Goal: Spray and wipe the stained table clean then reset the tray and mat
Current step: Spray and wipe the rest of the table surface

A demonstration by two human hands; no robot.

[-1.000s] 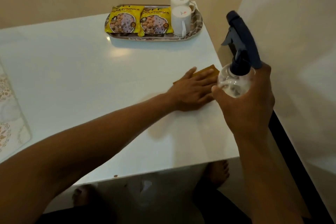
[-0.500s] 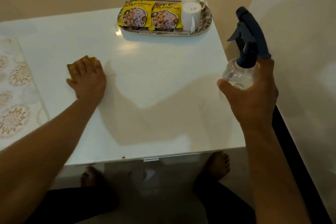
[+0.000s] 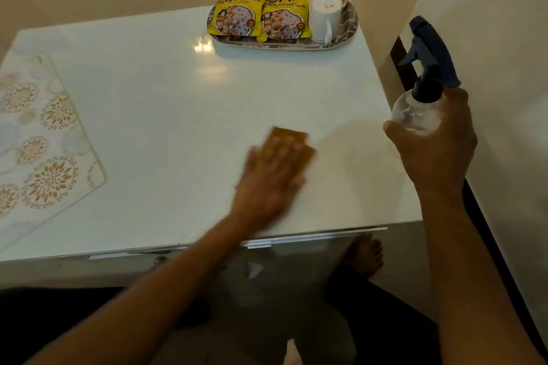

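L hand point(image 3: 268, 179) lies flat on a brown cloth point(image 3: 292, 142), pressing it onto the white table point(image 3: 166, 115); fingers point(image 3: 284, 151) look straight and close together over the cloth, but motion blur hides the detail. Cloth sits toward the table's near edge, well apart from the tray point(image 3: 347, 29), which stands at the far R corner. Cloth's far and R edges show past the fingertips.

R hand point(image 3: 436, 145) holds a clear spray bottle point(image 3: 415, 115) w/ dark blue trigger head point(image 3: 430, 53), off the table's R edge, nearer the person than the tray. Fingers curl round the bottle's body, thumb point(image 3: 394, 132) on its near side; nozzle points L, toward the table. Bottle is upright, tilted a little.

On the tray: two yellow snack packets point(image 3: 258, 21) side by side at its L, two white cups point(image 3: 324, 9) upside down at its R, one behind the other.

A floral mat point(image 3: 44, 142) w/ gold & pale medallions lies far L of the tray, along the table's L edge, partly out of view.

Light glare shows on the table just L of the tray. A bare foot point(image 3: 364, 258) is visible through the glass below the near edge.
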